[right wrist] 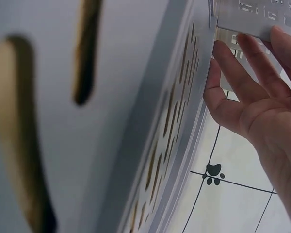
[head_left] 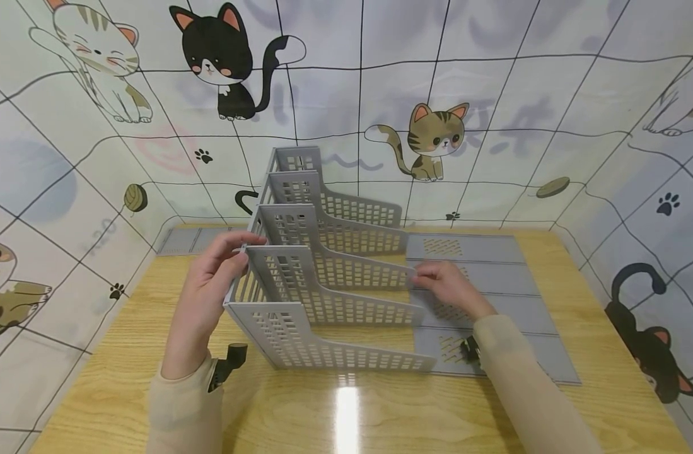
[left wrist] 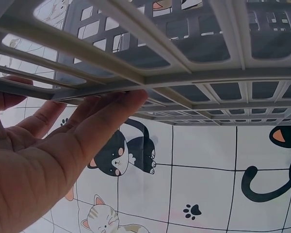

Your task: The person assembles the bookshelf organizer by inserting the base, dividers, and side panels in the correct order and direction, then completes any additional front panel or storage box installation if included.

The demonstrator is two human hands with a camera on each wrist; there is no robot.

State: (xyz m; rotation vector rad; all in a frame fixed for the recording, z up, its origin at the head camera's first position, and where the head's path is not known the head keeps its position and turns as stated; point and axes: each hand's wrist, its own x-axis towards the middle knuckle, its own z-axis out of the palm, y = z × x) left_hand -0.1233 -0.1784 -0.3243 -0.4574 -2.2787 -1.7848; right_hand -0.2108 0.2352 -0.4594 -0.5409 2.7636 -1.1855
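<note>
A grey plastic file rack (head_left: 360, 356) stands on the table, with several perforated dividers that are tall at the left and step down low to the right. My left hand (head_left: 210, 277) grips the rack's upper left edge at the top of one divider. Up close in the left wrist view, the fingers (left wrist: 102, 116) lie against the slatted lattice side (left wrist: 184, 77). My right hand (head_left: 445, 284) pinches the low right end of a middle divider (head_left: 363, 271). The right wrist view shows the thumb (right wrist: 285, 46) on that panel's near face, fingertips partly behind it.
Flat on the table (head_left: 301, 416), a grey slotted panel (head_left: 499, 277) in ridged sections extends right from the rack. Another grey flat piece (head_left: 181, 241) lies at the back left. A cat-print sheet (head_left: 335, 94) hangs behind and along both sides.
</note>
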